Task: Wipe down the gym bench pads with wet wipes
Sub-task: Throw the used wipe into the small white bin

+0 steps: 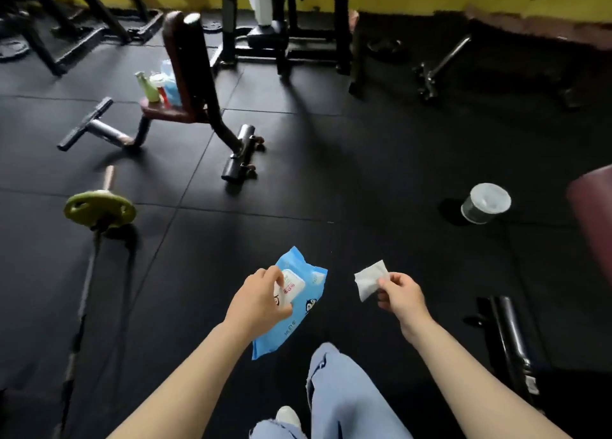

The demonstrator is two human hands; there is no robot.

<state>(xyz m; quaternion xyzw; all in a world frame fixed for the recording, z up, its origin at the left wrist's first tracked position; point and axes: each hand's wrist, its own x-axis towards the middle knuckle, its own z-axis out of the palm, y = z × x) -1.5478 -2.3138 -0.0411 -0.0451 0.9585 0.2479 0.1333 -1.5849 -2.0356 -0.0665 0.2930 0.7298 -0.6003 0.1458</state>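
Observation:
My left hand (261, 301) grips a blue pack of wet wipes (299, 301) with a white lid, held above the black floor in front of me. My right hand (400, 294) pinches a folded white wet wipe (368, 279) a little to the right of the pack. A dark red bench pad (592, 213) shows at the right edge. A second bench (187, 71), with an upright dark red back pad and small seat, stands at the upper left.
Bottles and a blue pack (159, 86) sit on the far bench's seat. A barbell with a green plate (99, 208) lies at the left. A white-lined bin (486, 203) stands on the floor at the right. Black bench frame (511, 336) at lower right; racks line the yellow wall.

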